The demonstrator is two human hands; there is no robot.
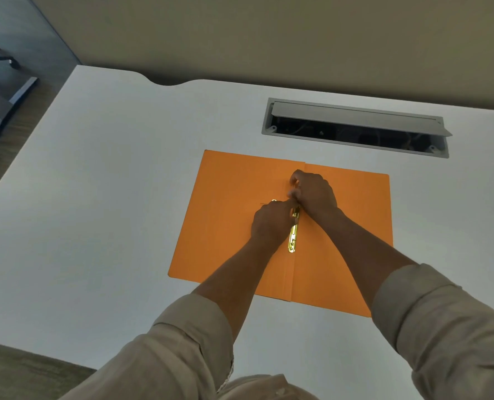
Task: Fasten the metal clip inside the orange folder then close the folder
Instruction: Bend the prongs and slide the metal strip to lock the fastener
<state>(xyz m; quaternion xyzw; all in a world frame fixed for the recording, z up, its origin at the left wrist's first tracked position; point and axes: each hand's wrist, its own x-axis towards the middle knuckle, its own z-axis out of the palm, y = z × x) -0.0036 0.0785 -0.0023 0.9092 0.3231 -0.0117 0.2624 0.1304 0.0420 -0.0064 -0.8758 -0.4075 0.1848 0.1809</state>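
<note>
Metal clip (pixel 293 236) inside open orange folder (pixel 228 226)

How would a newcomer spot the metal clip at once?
On the white desk lies an open orange folder. Along its centre fold, between both hands, runs the clip: a shiny gold strip, the only metal on the folder.

The upper part of the metal clip (pixel 293 235) is covered by both hands; the fingertips are blurred; the folder's (pixel 225 212) near right corner is hidden by a sleeve (pixel 442 327).
</note>
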